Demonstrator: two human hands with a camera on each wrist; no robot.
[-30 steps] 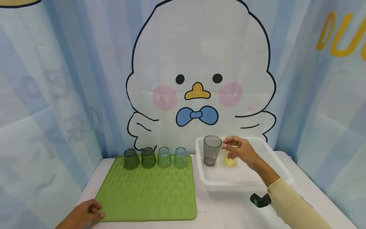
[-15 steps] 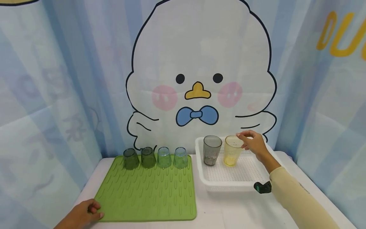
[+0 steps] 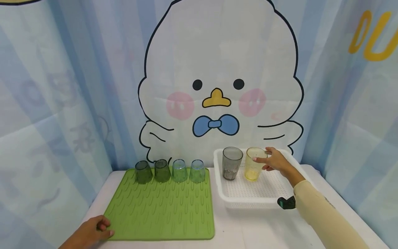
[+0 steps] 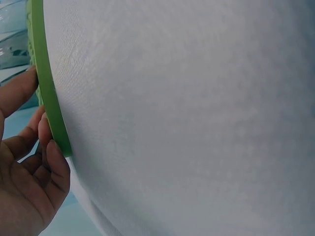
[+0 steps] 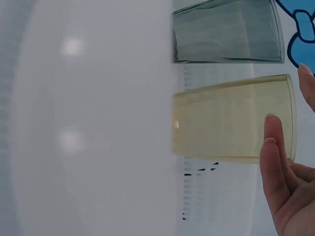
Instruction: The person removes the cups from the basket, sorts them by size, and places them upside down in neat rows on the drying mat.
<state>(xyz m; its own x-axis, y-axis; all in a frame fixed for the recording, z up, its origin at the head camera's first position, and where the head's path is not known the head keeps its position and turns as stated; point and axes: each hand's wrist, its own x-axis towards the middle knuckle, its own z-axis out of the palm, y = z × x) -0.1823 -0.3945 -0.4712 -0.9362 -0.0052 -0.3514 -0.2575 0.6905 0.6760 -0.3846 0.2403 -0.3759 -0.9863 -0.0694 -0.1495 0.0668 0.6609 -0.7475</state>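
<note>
Green mat (image 3: 158, 211): laid flat on the white bench (image 3: 236, 230), lower left of the head view; its raised ribs probably let air pass beneath whatever stands on them.
Short glasses (image 3: 179, 172): four in a row along the mat's far edge, left of centre, two dark green and two pale blue; they look turned rim-down, narrower end up, which should make for a steady stance.
Left grip (image 3: 93, 231): lower left, relaxed rather than clenched, bent fingers and thumb touching the mat's near left corner, perhaps to steady it.
White basket (image 3: 248, 200): right of centre on the bench, with a perforated floor and low walls that likely check anything inside from sliding off.
Yellow glass (image 3: 252, 171): inside the basket, right of centre, upright with its rim upward, so the wide end is the easier part to reach.
Right grip (image 3: 275, 160): released, fingers mostly straight, at the yellow glass's right side near the rim, one overlapping its upper wall; whether it touches there I cannot tell.
Grey glass (image 3: 231, 164): also upright in the basket, just left of the yellow one, with a narrow gap between them.
</note>
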